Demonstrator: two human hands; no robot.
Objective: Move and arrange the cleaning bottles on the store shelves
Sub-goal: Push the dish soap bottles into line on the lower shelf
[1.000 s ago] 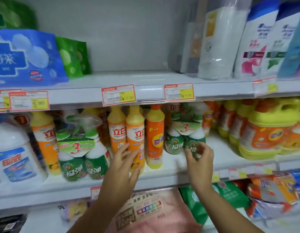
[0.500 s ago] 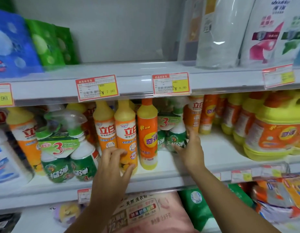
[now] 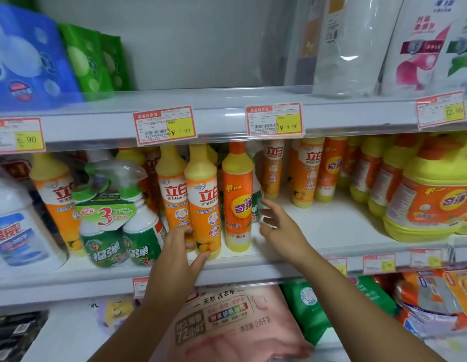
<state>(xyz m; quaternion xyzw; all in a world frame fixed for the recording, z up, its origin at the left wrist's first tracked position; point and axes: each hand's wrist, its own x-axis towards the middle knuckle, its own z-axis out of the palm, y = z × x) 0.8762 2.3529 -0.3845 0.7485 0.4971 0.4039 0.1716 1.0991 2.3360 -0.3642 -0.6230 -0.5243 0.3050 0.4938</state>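
On the middle shelf, my left hand is wrapped around the base of a yellow-topped orange dish-soap bottle, thumb in front and fingers behind. The bottle stands upright near the shelf's front edge. Just right of it stands a taller orange bottle. My right hand hovers beside that bottle with fingers spread and nothing in it. Its fingertips are close to a green-and-white spray pack that is mostly hidden behind the orange bottle.
A twin pack of green spray cleaner and a white jug stand to the left. More orange bottles line the back, and a big yellow jug sits right. Bare shelf lies right of my right hand. Bags fill the shelf below.
My left hand has closed around the yellow-topped bottle's base. The green spray pack has slid left behind the tall orange bottle, and my right hand has come off it with fingers spread.
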